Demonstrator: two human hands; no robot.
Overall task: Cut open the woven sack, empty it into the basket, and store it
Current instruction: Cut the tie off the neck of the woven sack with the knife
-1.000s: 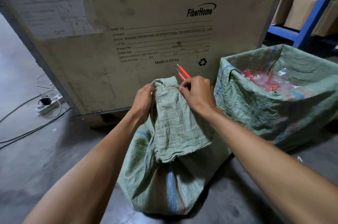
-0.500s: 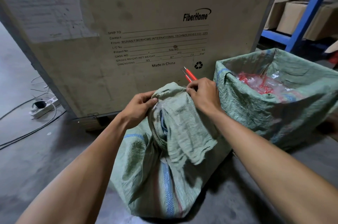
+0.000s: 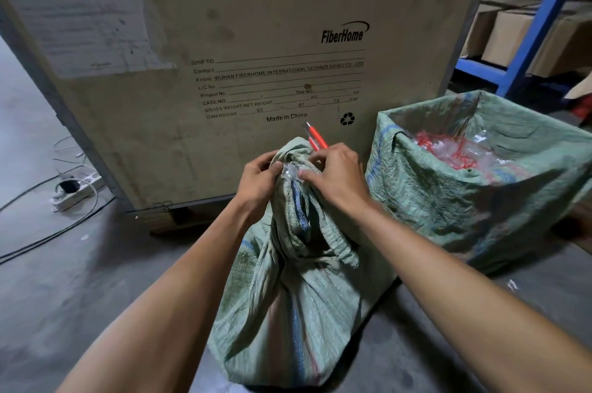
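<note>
I see both hands — left (image 3: 259, 176), right (image 3: 336, 173) — pinching the upright green woven sack's (image 3: 298, 296) gathered mouth; the sack-lined basket (image 3: 448, 200) stands just right, nearer the right hand.

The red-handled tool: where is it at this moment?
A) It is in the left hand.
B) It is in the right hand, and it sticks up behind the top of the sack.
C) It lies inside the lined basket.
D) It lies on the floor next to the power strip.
B: the red-handled tool rises from behind the right hand, which grips the woven sack at its top.
</note>
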